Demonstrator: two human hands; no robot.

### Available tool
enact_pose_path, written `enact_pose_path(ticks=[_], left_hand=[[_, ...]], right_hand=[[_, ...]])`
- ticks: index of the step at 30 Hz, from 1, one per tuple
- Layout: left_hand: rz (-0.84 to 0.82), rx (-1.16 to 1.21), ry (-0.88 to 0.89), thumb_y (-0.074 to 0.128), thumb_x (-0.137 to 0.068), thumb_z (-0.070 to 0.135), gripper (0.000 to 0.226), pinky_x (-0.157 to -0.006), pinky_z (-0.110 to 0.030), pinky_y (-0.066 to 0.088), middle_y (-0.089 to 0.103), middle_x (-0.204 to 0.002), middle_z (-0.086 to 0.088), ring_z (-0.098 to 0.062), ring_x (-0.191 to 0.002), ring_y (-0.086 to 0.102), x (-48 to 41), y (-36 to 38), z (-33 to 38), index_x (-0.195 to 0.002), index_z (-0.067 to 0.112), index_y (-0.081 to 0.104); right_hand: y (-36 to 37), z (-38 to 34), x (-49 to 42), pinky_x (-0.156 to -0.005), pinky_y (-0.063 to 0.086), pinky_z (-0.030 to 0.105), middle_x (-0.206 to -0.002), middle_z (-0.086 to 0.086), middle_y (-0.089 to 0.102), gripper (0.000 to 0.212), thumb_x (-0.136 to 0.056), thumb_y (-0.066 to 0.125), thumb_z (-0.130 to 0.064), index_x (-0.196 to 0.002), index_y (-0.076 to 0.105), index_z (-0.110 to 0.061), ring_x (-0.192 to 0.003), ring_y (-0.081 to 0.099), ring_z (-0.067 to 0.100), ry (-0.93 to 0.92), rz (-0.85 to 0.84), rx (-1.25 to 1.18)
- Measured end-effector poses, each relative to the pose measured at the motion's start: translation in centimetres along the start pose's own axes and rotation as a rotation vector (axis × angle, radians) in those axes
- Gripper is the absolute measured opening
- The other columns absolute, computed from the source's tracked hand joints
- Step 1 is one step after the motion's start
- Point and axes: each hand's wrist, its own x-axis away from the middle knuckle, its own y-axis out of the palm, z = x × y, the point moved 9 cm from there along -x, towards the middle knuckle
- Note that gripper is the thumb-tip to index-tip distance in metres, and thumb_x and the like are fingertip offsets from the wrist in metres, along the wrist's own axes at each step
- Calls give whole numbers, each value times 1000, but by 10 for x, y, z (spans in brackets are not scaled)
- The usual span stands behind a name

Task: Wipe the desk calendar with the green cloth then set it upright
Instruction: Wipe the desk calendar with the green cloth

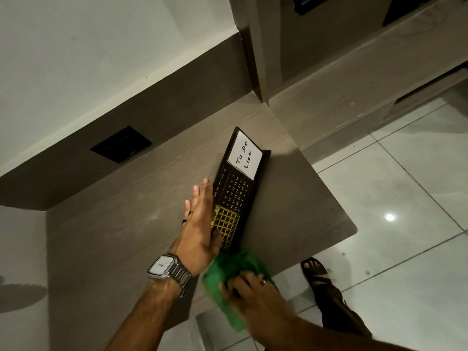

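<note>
The dark desk calendar (238,188) lies flat on the brown wooden desk (126,224), with a white "To Do List" note at its far end and a gold grid near me. My left hand (200,224) rests along its left edge, fingers straight and spread, thumb on the grid end. My right hand (250,290) grips the green cloth (228,282) at the desk's near edge, just below the calendar's near end. The cloth looks blurred.
A black socket plate (121,144) sits in the brown back panel at the left. A vertical cabinet panel (255,59) stands behind the calendar. The desk's right corner (352,229) overhangs a pale tiled floor, where my sandalled foot (316,272) stands.
</note>
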Motion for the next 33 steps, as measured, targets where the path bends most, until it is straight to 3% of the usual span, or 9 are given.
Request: enact_pose_path(ticks=[3,6,11,16,22,26,29,31,33], left_hand=[[18,24,-98,63,-66,-12,131,-108,-49,-9,-24,-151,35,-6,-141,-27,1,1,-8,-149,48,-19],[6,32,-119,63,-70,-7,128,-108,-51,-8,-16,-159,11,-25,-144,-18,1,3,-8,-146,54,-20],[-27,25,-74,63,-76,-7,125,-109,-45,-2,-10,-164,3,-26,-147,-13,-1,4,4,-145,54,-22],[5,70,64,65,-75,-13,106,-118,-49,-8,6,-163,-1,-29,-149,-10,7,-8,21,-157,18,4],[-37,132,-71,63,-79,-11,112,-118,-49,-7,-7,-163,9,-16,-147,-14,9,-9,11,-153,42,-2],[-63,388,-146,62,-80,-15,102,-115,-62,18,4,-163,10,-24,-150,-1,8,-8,9,-149,44,17],[-58,477,-221,60,-80,-21,95,-87,-36,57,10,-164,5,-26,-150,7,5,-8,1,-154,27,27],[-52,503,-213,61,-79,-23,88,-72,-33,60,21,-162,-6,-37,-146,20,4,-7,-1,-152,17,33],[-34,527,-173,60,-77,-26,73,-86,-32,57,50,-140,-19,-43,-133,42,5,-8,2,-143,2,43]], right_hand=[[-25,11,13,-67,58,30,-112,-4,59,91,-47,88,-34,-131,54,-31,-97,60,17,14,112,-75],[-82,66,7,-78,54,49,-121,5,47,90,-56,83,-5,-138,49,-25,-109,47,27,232,396,-232],[-158,146,-23,-109,31,58,-147,14,42,73,-73,55,-4,-144,45,-13,-140,30,32,416,746,-385],[-119,93,-67,-110,33,55,-156,9,34,78,-79,75,-8,-148,38,-20,-146,22,32,-100,501,-36],[-91,117,-50,-101,42,61,-153,10,39,82,-74,84,-10,-144,44,-22,-142,28,38,-116,428,67],[-91,83,-58,-109,35,58,-158,3,29,89,-76,83,-13,-148,33,-27,-148,16,32,-343,356,109],[-140,110,-77,-107,37,59,-154,6,37,74,-80,79,-9,-144,45,-23,-145,23,35,-151,482,97],[-146,106,-76,-104,39,61,-151,7,43,69,-78,81,-8,-140,52,-21,-142,29,38,-135,482,91],[-129,75,-68,-108,35,57,-147,5,50,72,-69,86,-8,-134,59,-21,-139,34,37,-318,422,135]])
